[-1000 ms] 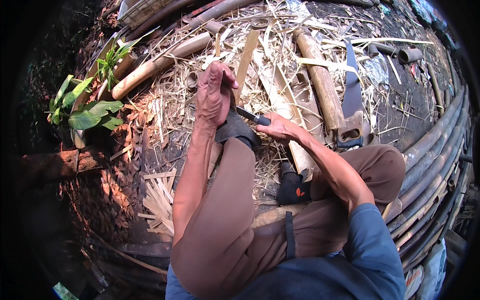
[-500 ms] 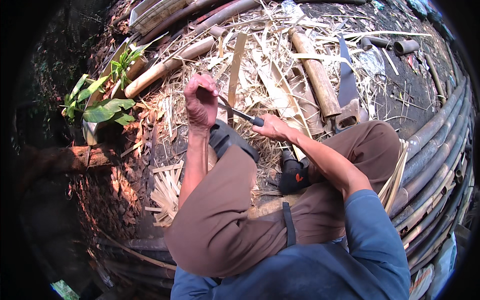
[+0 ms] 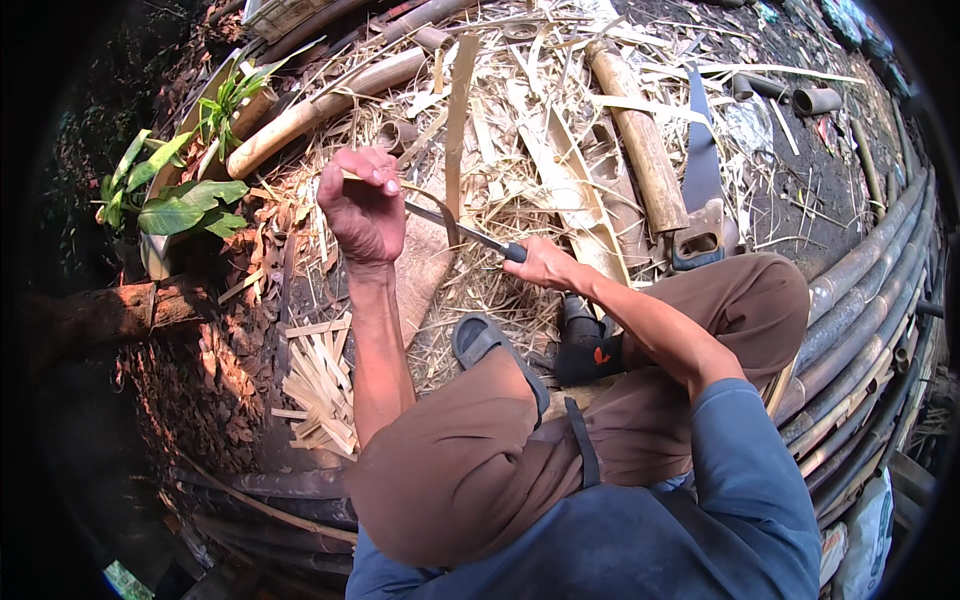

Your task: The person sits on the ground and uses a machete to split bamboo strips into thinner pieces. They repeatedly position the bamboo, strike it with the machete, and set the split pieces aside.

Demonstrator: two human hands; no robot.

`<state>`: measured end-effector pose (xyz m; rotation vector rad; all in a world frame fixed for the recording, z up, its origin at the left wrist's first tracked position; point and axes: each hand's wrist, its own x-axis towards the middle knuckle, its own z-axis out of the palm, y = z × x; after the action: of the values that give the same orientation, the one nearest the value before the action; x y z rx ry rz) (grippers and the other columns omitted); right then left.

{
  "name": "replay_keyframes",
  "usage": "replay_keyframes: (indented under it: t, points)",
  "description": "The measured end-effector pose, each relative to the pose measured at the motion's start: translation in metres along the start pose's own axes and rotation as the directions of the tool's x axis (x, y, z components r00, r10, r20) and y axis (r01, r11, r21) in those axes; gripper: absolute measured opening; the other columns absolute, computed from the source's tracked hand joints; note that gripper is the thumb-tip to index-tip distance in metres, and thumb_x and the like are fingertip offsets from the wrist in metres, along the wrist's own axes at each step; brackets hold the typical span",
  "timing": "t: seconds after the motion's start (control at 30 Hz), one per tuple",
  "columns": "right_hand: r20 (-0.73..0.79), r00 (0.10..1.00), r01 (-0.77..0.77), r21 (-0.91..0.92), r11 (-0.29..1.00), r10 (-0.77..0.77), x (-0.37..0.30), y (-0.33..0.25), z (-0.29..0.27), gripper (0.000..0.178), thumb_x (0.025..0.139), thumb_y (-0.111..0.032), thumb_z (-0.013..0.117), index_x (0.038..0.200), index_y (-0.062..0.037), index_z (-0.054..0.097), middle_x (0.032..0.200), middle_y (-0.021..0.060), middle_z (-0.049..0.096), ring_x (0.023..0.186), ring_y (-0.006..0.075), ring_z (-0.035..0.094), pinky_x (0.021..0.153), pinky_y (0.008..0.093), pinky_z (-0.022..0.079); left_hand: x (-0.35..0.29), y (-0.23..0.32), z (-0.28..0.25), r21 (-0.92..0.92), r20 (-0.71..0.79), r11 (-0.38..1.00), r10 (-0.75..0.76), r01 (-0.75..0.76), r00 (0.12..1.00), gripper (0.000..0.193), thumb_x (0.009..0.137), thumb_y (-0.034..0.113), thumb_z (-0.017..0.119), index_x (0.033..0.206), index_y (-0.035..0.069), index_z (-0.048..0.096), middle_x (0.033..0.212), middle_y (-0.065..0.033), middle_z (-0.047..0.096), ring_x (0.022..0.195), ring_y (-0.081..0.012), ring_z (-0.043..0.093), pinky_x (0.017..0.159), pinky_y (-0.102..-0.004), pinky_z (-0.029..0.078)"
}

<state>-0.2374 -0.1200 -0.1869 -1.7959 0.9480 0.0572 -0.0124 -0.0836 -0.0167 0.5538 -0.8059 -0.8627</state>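
Observation:
My right hand (image 3: 545, 264) grips the dark handle of a knife (image 3: 481, 237), its narrow blade pointing up and left toward my other hand. Against the blade stands a flat bamboo strip (image 3: 459, 115), tall and nearly upright, its lower end at the blade. A thin, curved sliver (image 3: 425, 193) runs from the strip to my left hand (image 3: 362, 205), whose fingers are curled round its end. My left palm hides how much of the sliver lies inside the grip.
A handsaw (image 3: 702, 170) lies beside a thick bamboo pole (image 3: 637, 140). Cut strips (image 3: 320, 395) are heaped left of my leg, and shavings cover the ground. Long poles (image 3: 840, 340) are stacked at the right. A leafy plant (image 3: 195, 208) grows at the left.
My left hand has moved left with the sliver, farther from the strip and my right hand. My left knee has shifted, and a grey sandal now shows. The knife stays in my right hand.

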Motion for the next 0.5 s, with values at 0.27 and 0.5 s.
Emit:
replay_keyframes:
  t: [0.27, 0.5]
  points:
    - [0.002, 0.998, 0.065, -0.251, 0.966, -0.067, 0.015, -0.005, 0.0, 0.043, 0.084, -0.039, 0.064, 0.1, 0.0012, 0.064, 0.088, 0.0272, 0.068, 0.086, 0.0422, 0.067, 0.074, 0.0491, 0.055, -0.002, 0.026, -0.012, 0.069, -0.253, 0.995, 0.081, -0.066, 0.964, 0.039, 0.095, 0.042, 0.062, 0.075, 0.01, 0.051, 0.064, -0.0014, 0.048, 0.06, -0.0115, 0.045, 0.059, -0.0269, 0.039]
    - [-0.198, 0.98, -0.008, 0.096, 0.995, 0.027, -0.056, -0.028, 0.05, 0.058, 0.093, -0.053, 0.055, 0.08, 0.003, 0.062, 0.066, 0.0249, 0.063, 0.065, 0.0413, 0.064, 0.065, 0.0487, 0.05, -0.061, 0.081, -0.049, 0.524, -0.407, 0.843, 0.37, -0.118, 0.835, 0.049, 0.096, 0.054, 0.053, 0.07, 0.017, 0.036, 0.057, 0.0043, 0.033, 0.053, -0.0078, 0.031, 0.054, -0.0252, 0.028]
